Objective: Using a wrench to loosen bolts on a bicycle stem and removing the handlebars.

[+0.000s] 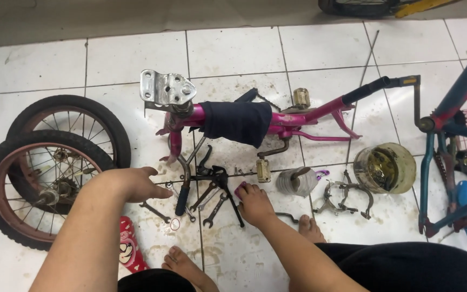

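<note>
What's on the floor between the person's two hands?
In the head view, between the left hand and the right hand lie a black-handled tool and several small spanners, scattered on the dirty white tiled floor.

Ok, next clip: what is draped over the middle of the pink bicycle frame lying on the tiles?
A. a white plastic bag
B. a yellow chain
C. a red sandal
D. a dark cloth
D: a dark navy cloth hangs over the middle of the pink bicycle frame, between the metal plate at one end and the crank at the other.
</note>
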